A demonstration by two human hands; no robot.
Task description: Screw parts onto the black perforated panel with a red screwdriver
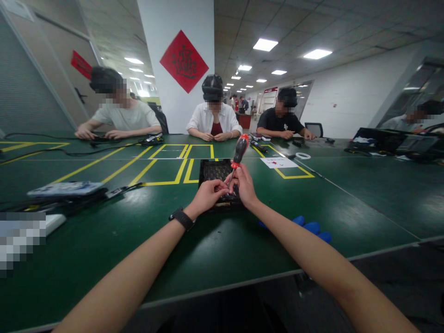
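Observation:
A black flat device (215,172), like an opened laptop base, lies on the green table (208,249) in front of me. My right hand (244,184) is closed around the shaft of a red-and-black screwdriver (239,151), which stands tilted over the device with its handle up. My left hand (207,195), with a black watch on the wrist, is pinched at the screwdriver's tip over the device's near edge. What the left fingers pinch is too small to make out.
Blue glove fingers (312,227) lie under my right forearm. A white sheet (278,162) and a tape ring (302,156) sit at the far right. A wrapped flat object (65,189) lies at left. Three people sit across the table; yellow tape marks rectangles.

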